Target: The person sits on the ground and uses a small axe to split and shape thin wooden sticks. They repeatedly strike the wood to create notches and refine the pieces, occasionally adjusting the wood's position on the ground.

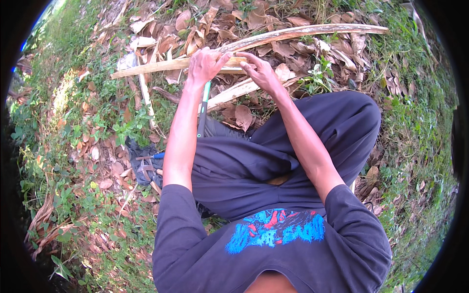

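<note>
A pale split wooden strip lies crosswise in front of me, just above the leafy ground. My left hand is wrapped over it from above, toward its right part. At its right end my right hand pinches the wood between thumb and fingers. Beyond both hands stretches a longer curved wooden strip, its left end hidden near my left hand. Below my left hand, a tool with a green and black handle leans by my leg; its upper end is hidden.
Another split wood piece rests between my hands and my crossed legs. Left of my knee sits a dark cloth bundle with a blue item. Dry leaves, twigs and low green plants cover the ground. A thin pale stick stands at the left.
</note>
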Motion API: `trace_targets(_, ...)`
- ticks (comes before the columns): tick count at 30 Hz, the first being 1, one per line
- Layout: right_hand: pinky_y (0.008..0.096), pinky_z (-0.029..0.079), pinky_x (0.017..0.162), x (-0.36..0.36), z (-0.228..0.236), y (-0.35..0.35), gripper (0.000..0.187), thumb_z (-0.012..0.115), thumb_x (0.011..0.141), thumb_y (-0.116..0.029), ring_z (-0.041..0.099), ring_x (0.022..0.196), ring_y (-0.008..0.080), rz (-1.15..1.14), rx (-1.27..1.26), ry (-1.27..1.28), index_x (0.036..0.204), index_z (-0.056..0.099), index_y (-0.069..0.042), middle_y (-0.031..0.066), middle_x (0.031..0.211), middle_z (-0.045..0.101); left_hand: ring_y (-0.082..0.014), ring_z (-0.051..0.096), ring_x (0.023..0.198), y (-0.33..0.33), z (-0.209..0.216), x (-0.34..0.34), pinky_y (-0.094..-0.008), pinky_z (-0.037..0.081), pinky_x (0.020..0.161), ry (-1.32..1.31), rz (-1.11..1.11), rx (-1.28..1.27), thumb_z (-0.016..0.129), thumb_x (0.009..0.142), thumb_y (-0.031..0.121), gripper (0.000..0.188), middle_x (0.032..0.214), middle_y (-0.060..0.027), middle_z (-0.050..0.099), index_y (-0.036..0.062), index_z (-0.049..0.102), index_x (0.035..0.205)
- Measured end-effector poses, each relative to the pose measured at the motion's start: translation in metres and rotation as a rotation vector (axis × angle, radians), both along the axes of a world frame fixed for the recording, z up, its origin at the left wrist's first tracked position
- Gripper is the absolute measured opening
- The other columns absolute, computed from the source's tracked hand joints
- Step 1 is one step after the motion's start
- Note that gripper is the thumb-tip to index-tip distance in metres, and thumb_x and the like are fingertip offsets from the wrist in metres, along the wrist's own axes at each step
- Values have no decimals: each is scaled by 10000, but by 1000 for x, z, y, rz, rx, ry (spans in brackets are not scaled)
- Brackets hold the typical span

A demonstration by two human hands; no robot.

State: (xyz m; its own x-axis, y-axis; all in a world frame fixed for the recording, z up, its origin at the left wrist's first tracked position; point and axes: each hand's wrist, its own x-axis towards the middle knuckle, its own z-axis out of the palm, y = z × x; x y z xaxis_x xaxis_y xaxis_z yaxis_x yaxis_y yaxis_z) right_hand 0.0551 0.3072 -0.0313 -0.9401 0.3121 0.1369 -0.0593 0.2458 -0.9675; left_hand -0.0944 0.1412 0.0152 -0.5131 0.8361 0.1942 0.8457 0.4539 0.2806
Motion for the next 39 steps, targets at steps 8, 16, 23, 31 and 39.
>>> trace_targets(8,322,487,665,-2,-7,1,365,644,976,-313,607,687,139,34,54,0,1192,643,-18,106,744,667,-303,593,836,-3,-11,8,-427,446,801,163,41,108,598,957,459,444,784,-112,630,46,724,853)
trace_targets(16,341,525,677,-13,-4,14,369,659,960,-298,695,723,195,70,82,-130,1161,637,10,176,858,713,-284,566,1127,-18,-17,19,-446,342,1035,126,128,204,678,905,435,444,1095,-90,670,79,712,1167)
trace_targets(23,342,534,713,-12,-4,10,386,642,976,-316,695,754,192,76,57,-128,1196,630,0,150,891,727,-283,563,1086,-22,-29,19,-468,330,1073,123,157,288,726,862,378,374,1053,-90,669,87,727,1096)
trace_targets(31,313,561,735,-11,-26,10,348,606,1006,-303,701,809,175,44,-158,-10,1184,608,-4,111,888,714,-286,557,1081,-21,-30,21,-469,323,1085,123,165,288,740,851,381,382,1050,-89,665,79,726,1084)
trace_targets(39,297,516,696,-11,-22,19,362,648,976,-339,719,782,159,99,-105,-96,1092,626,2,103,877,704,-284,561,1074,-21,-31,24,-458,334,1074,129,192,277,739,847,392,393,1050,-92,665,80,725,1085)
